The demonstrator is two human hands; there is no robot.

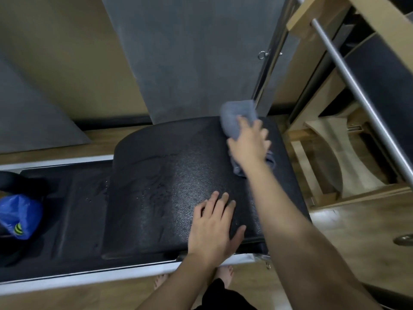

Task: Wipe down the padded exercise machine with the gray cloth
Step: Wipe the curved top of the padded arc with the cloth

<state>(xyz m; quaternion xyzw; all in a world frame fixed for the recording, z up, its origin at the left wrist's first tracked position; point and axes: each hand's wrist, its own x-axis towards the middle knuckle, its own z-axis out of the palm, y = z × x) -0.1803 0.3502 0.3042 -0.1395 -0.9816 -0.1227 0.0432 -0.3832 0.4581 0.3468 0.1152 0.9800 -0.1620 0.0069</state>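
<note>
Gray cloth (237,120) is seen bunched at the far right corner of the black pad (169,186), at about one o'clock from the pad's middle, and is pressed there under the right hand (249,142). Whether the fingers are curled round the cloth or only laid flat on it cannot be told, since the hand is blurred. The left hand (212,229) is laid flat, fingers straight and spread, on the pad's near edge at about five o'clock; nothing is held by it.

Wiping is judged to be under way. Droplets and wet streaks are seen across the pad's middle and toward nine o'clock, so much of the surface appears still to be dried. For the next move, the cloth would probably be drawn back across the pad toward those wet patches, pressure being kept even. A blue bag (17,215) lies at nine o'clock, and a metal rail (357,95) runs at two o'clock.
</note>
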